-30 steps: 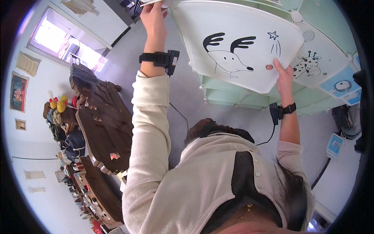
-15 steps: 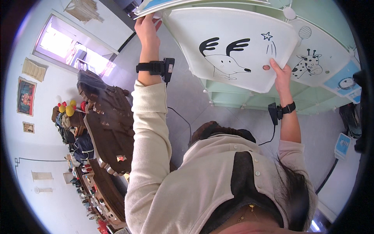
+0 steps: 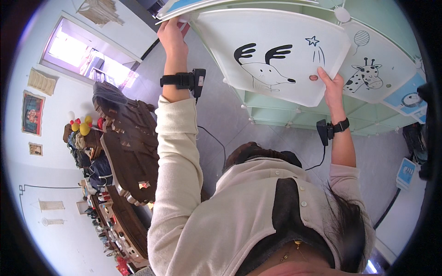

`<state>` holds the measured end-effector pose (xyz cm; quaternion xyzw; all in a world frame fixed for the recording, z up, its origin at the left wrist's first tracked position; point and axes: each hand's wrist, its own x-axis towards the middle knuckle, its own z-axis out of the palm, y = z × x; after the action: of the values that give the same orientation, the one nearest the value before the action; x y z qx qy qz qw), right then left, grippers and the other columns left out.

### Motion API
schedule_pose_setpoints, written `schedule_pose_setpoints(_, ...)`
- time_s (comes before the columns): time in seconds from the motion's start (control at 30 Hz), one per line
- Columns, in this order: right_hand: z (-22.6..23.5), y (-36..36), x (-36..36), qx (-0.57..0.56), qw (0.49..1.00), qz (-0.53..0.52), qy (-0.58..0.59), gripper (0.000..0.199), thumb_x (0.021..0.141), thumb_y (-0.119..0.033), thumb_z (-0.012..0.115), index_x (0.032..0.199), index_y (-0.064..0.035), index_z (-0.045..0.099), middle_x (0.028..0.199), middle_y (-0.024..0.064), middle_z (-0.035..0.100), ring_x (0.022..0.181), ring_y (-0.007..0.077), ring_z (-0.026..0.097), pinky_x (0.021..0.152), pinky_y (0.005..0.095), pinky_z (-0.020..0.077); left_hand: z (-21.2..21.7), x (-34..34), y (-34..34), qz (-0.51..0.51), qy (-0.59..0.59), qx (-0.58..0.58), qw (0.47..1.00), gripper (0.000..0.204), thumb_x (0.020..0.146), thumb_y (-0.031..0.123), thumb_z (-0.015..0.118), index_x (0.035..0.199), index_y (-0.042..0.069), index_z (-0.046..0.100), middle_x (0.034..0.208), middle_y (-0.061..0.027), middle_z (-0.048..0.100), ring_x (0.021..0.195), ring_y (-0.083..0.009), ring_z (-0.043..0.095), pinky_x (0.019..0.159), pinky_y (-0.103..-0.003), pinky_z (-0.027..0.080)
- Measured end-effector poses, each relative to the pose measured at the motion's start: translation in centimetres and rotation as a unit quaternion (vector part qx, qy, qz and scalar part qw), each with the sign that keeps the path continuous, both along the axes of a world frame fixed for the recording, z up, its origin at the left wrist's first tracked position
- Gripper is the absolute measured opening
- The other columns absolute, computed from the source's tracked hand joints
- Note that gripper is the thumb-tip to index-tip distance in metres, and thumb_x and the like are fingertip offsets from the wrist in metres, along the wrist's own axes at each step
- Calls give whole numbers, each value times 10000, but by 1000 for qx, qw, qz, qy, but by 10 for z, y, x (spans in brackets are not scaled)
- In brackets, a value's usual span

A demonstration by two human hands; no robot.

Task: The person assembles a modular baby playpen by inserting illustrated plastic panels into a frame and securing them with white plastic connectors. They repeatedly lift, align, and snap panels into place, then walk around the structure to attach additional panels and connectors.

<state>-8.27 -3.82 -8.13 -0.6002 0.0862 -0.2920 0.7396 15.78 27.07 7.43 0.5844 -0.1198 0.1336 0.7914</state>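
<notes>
A white plastic door panel with a black deer drawing and a small star hangs tilted at the front of a pale green cube cabinet. My right hand grips its lower right edge. The thumb lies on the printed face and the fingers are behind; a bit of fingertip shows through the round hole. My left hand is raised to the cabinet's upper left corner, its fingers curled around the frame beside a white round connector. Its fingertips are partly hidden.
Right of the deer panel is a giraffe panel, then a blue panel. Dark wooden chairs stand at the left, near a cluttered wooden cabinet. A black cable crosses the grey tiled floor.
The deer panel and my right hand on it have shifted very slightly left and up. My left hand stays at the corner.
</notes>
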Motion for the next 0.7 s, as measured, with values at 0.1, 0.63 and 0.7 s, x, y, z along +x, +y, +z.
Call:
schedule_pose_setpoints(0.1,1,-1,-1,-12,1000,-2,0,235,884,-149,649,1027,36,629,943,80,647,732,155,621,673,288,512,0,1,-2,-2,-1,-10,1000,261,879,132,585,1099,-4,620,1021,-70,642,912,-176,610,805,-353,520)
schedule_pose_setpoints(0.63,22,1,-3,-30,1000,-4,-8,253,869,-164,670,999,51,639,929,95,650,712,148,622,652,271,506,-8,5,-7,2,-50,-58,997,223,889,146,567,1069,34,639,1009,-37,620,923,-148,555,800,-353,482)
schedule_pose_setpoints(0.7,22,1,-1,-6,1000,-2,14,250,877,-171,659,1005,43,632,918,81,646,704,141,610,649,268,495,-8,7,-11,7,-54,-65,996,225,893,154,559,1071,41,637,1005,-32,613,922,-145,549,797,-354,475)
